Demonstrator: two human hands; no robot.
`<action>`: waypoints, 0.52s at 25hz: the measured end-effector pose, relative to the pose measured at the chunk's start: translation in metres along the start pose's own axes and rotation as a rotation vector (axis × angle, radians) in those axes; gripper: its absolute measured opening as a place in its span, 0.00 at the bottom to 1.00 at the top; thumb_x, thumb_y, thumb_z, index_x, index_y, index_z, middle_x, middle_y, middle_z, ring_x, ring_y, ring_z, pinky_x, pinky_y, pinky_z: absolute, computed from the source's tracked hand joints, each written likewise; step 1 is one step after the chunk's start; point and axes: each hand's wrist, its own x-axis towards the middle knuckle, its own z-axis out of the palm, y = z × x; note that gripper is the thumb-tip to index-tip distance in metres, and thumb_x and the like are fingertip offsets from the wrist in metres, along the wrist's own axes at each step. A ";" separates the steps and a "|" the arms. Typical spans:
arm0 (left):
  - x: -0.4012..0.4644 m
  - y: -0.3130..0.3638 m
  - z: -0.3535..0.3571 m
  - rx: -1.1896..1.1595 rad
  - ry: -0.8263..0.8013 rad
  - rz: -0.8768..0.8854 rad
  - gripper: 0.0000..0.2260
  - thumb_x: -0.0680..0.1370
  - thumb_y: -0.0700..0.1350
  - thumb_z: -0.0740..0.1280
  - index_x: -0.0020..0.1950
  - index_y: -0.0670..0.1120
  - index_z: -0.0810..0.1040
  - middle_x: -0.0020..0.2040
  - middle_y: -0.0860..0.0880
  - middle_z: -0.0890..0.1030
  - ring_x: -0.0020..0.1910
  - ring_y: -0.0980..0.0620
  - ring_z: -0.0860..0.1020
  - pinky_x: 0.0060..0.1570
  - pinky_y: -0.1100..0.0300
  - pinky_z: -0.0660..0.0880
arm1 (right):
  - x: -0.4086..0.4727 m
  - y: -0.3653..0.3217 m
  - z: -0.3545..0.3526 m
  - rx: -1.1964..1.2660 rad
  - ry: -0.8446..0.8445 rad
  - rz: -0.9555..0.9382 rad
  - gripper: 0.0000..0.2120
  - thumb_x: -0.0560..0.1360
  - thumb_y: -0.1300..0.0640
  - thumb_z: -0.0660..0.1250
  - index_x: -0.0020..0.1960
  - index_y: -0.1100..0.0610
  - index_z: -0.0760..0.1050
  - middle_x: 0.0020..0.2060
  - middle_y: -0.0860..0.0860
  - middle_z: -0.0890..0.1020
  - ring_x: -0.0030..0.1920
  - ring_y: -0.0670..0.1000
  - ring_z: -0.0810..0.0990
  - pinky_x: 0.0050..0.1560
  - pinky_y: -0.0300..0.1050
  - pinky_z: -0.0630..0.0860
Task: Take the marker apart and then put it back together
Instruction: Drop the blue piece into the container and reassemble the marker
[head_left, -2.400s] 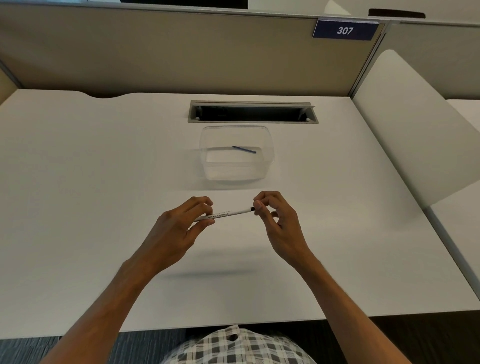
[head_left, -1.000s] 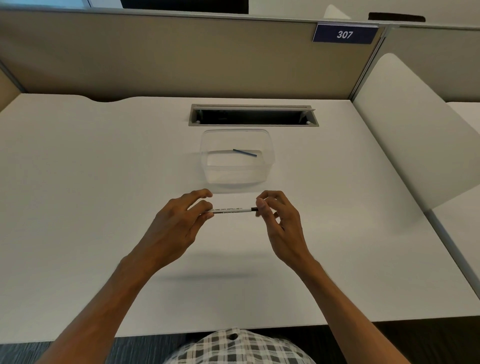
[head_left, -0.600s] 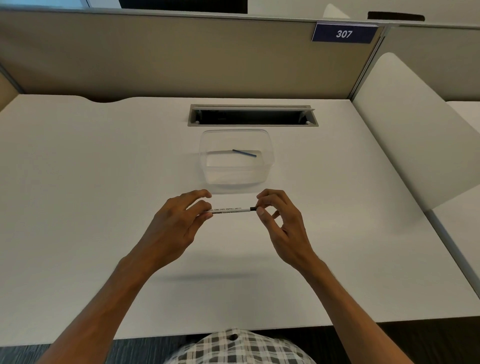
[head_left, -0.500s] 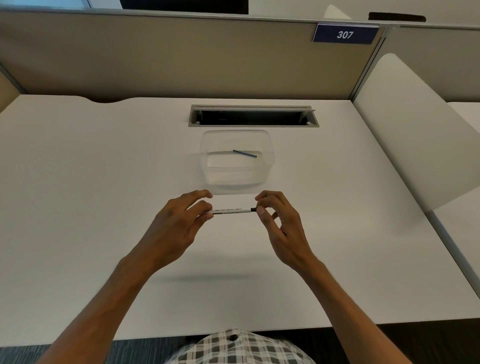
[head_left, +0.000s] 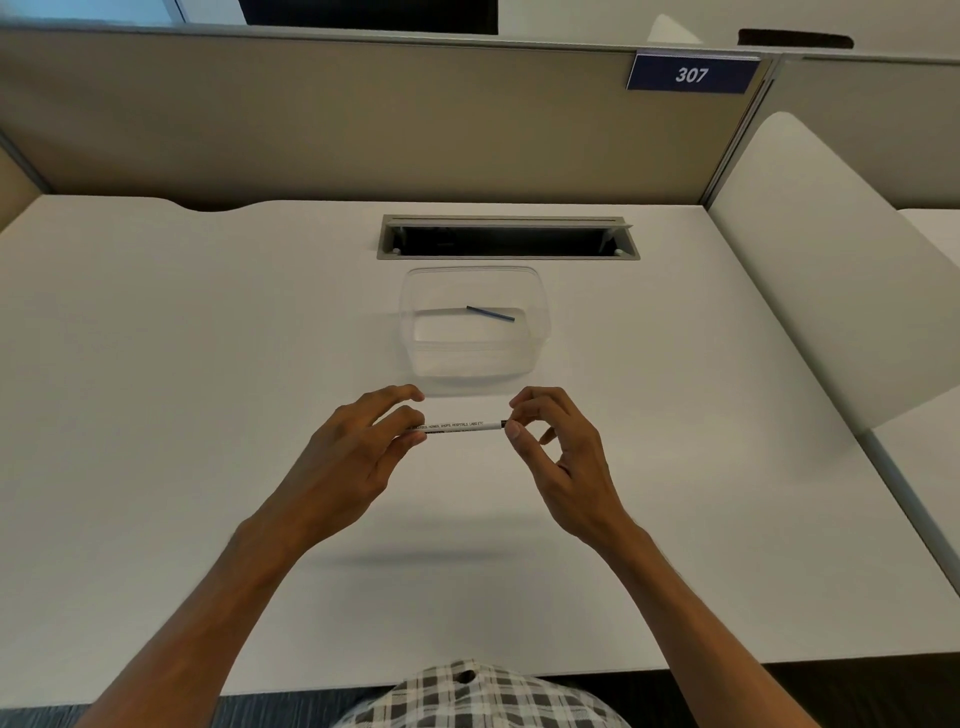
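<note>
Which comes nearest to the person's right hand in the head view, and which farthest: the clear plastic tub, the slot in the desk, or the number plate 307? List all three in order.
From the right hand:
1. Clear plastic tub, just beyond the hands, slightly left.
2. Slot in the desk, behind the tub.
3. Number plate 307, up on the partition, back right.

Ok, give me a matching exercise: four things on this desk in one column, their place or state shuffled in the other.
1. marker barrel
2. dark blue stick
3. clear plastic tub
4. number plate 307

A. on the partition's top edge
B. lying inside the tub
C. pinched at both ends by the left hand and right hand
D. standing before the cable slot

Pairs: 1-C, 2-B, 3-D, 4-A
</note>
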 end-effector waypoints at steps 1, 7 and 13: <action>0.001 -0.001 0.001 0.000 -0.003 -0.002 0.09 0.79 0.49 0.59 0.51 0.47 0.76 0.64 0.51 0.75 0.50 0.49 0.77 0.50 0.59 0.70 | 0.000 0.002 -0.001 0.004 -0.013 -0.005 0.06 0.77 0.49 0.64 0.45 0.50 0.76 0.51 0.41 0.77 0.51 0.48 0.79 0.43 0.39 0.73; 0.006 0.001 0.003 -0.004 0.004 -0.014 0.09 0.78 0.48 0.60 0.51 0.46 0.77 0.63 0.50 0.76 0.50 0.49 0.78 0.50 0.59 0.69 | 0.007 0.006 0.000 0.023 -0.030 0.045 0.09 0.78 0.49 0.62 0.42 0.49 0.76 0.53 0.41 0.77 0.49 0.48 0.79 0.43 0.39 0.73; 0.013 0.002 -0.001 0.065 0.037 0.052 0.08 0.78 0.46 0.62 0.51 0.45 0.78 0.61 0.47 0.78 0.54 0.45 0.78 0.54 0.55 0.72 | 0.012 0.005 0.005 0.054 0.029 0.065 0.20 0.80 0.49 0.59 0.31 0.52 0.74 0.48 0.44 0.78 0.41 0.47 0.78 0.37 0.33 0.66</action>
